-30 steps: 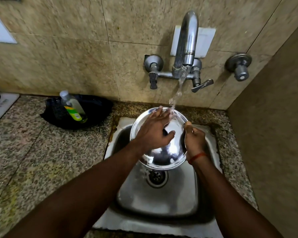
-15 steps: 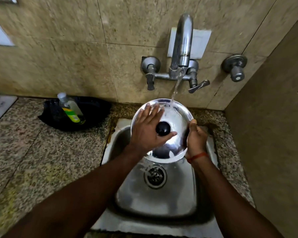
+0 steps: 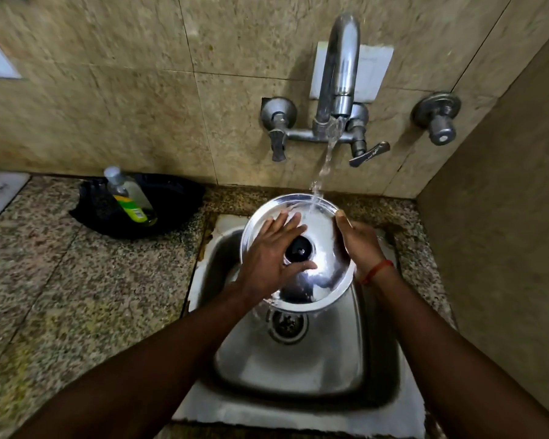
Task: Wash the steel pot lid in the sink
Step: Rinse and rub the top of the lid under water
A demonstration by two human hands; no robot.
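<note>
**Lid tilted under the stream**

The steel pot lid (image 3: 317,248) is held above the sink (image 3: 377,359), knob side up, its far rim under the tap (image 3: 339,74) water. The right hand (image 3: 360,245) grips its right rim. The left hand (image 3: 273,258) lies flat, fingers spread, just left of the knob.

One head-worn wide-angle view looks forward and steeply down from close above the sink (image 3: 298,369), facing the far tiled wall (image 3: 108,90) and tap (image 3: 339,74); counter (image 3: 61,296) spreads left.
</note>
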